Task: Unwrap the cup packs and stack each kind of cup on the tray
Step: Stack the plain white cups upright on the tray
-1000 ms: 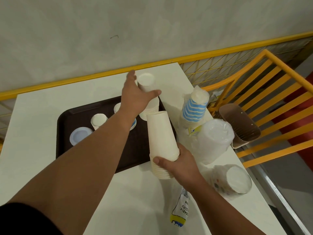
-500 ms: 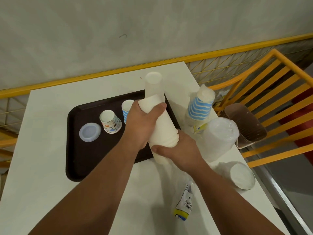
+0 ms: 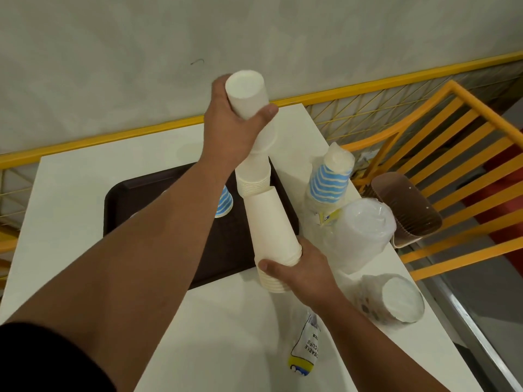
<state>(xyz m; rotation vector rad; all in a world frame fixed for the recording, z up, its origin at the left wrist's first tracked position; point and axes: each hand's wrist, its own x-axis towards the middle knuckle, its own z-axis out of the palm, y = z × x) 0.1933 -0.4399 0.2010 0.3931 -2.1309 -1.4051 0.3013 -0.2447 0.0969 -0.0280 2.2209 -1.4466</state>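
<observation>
Raised toward the upper centre since the earlier frame, a batch of white cups is gripped by the left hand. At lower centre, the remaining white stack is clasped by the right hand over the dark tray.

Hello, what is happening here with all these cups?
A person is sorting paper cups. The left hand grips some white cups lifted above a white stack over the brown tray. The right hand holds another white cup stack. Wrapped packs wait on the table.
</observation>
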